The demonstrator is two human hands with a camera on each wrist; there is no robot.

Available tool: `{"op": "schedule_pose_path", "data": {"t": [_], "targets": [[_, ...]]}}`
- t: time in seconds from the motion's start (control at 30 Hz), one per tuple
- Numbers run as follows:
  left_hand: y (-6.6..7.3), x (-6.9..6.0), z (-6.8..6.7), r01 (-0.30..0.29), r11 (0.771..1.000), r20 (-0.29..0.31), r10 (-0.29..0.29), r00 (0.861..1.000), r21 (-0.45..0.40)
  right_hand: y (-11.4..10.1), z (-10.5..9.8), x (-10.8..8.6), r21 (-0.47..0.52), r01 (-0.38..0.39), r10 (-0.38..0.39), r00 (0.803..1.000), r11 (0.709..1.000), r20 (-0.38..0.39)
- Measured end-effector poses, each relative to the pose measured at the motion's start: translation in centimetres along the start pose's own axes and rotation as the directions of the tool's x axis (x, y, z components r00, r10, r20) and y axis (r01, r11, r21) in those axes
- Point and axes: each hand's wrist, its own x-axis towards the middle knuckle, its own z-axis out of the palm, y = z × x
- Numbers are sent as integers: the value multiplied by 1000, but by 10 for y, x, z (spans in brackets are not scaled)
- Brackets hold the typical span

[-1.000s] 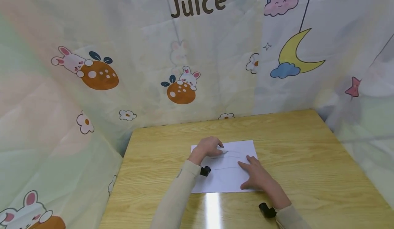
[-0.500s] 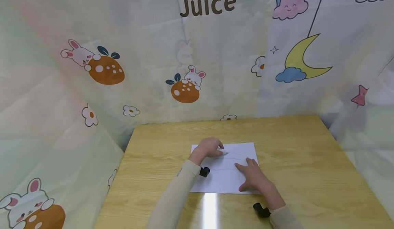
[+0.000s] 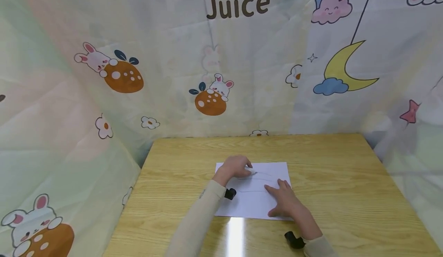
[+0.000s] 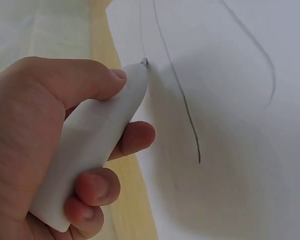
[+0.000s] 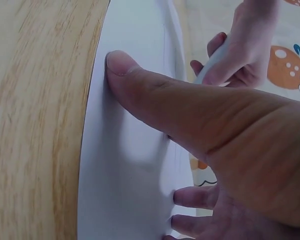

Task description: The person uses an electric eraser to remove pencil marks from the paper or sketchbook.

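A white sheet of paper (image 3: 249,206) lies on the wooden table, with several thin pencil lines (image 4: 182,92) curving across it. My left hand (image 3: 235,166) grips a chunky white electric eraser (image 4: 92,125), thumb on top and fingers curled underneath. Its small tip touches the paper at the end of the faint outermost line, near the sheet's far left part. My right hand (image 3: 285,200) rests spread on the right side of the sheet. Thumb and fingertips (image 5: 121,64) press on the paper near its edge.
The wooden table (image 3: 328,180) extends around the sheet on all sides. Patterned fabric (image 3: 256,76) hangs behind and beside it. A black wrist camera (image 3: 230,194) sits at the left wrist and another black wrist camera (image 3: 294,240) at the right.
The head view has shifted slightly. My right hand has moved a little to the left on the sheet. The left hand still holds the electric eraser at nearly the same spot.
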Motion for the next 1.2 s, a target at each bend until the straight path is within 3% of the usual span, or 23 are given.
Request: {"op": "schedule_pose_path", "data": {"t": [0.13, 0.33, 0.53, 0.7, 0.8, 0.97, 1.2], "targets": [[1, 1, 0, 19, 1000, 10, -19, 1000, 13, 2, 3, 0, 7, 9, -9, 1000, 1000, -12], [8, 3, -1, -18, 1000, 26, 18, 1000, -6, 4, 4, -4, 17, -7, 8, 999, 1000, -42], [6, -1, 2, 4, 1000, 33, -3, 999, -19, 8, 6, -6, 79, 17, -11, 997, 997, -82], [7, 5, 5, -60, 998, 7, 60, 998, 10, 13, 10, -6, 90, 17, -8, 995, 996, -103], [5, 4, 6, -62, 998, 10, 61, 998, 13, 12, 9, -4, 87, 25, -17, 996, 996, -86], [2, 1, 6, -12, 1000, 26, 12, 1000, -2, 12, 9, -5, 81, 20, -15, 998, 997, -63], [10, 8, 1, -52, 998, -6, 52, 999, 25, 13, 6, -4, 69, 22, -18, 998, 997, -59]]}}
